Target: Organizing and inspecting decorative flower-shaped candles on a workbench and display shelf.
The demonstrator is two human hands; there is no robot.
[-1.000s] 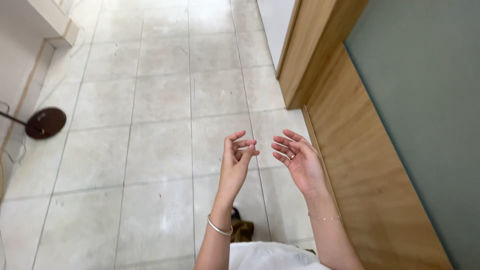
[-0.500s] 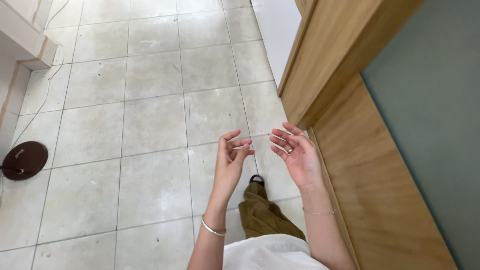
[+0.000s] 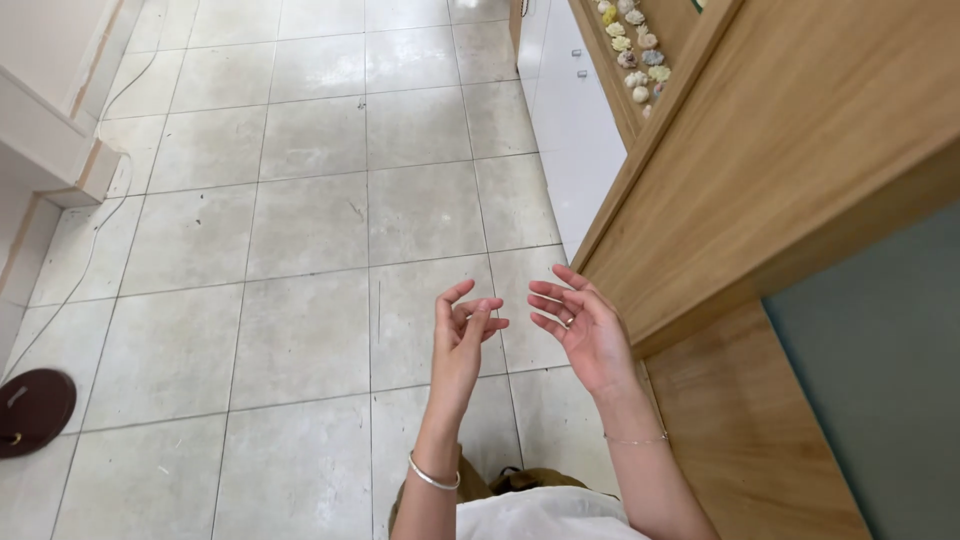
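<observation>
- Tiled floor (image 3: 300, 230): pale grey square tiles fill most of the view; both hands hang above it, touching nothing on it.
- Wooden counter (image 3: 800, 150): runs along the right side; the right hand is just beside its lower edge, apart from it; its far end is cut off by the frame.
- Grey panel (image 3: 880, 400): set below the counter at lower right; surface plain, kind hard to tell.
- Right hand (image 3: 588, 335): palm turned inward, fingers loosely spread and slightly curled; it holds nothing; a thin chain bracelet (image 3: 632, 439) lies at the wrist.
- Left hand (image 3: 460, 340): raised upright, near the right hand but not touching it; fingers bent, thumb and fingertips drawn close together; whether anything is pinched between them cannot be made out; a silver bangle (image 3: 433, 474) circles the wrist.
- Dark round base (image 3: 35, 410): on the floor at far left, partly cut off.
- Small pastel flowers (image 3: 632, 50): on a shelf at top right; too small to tell the detail.
</observation>
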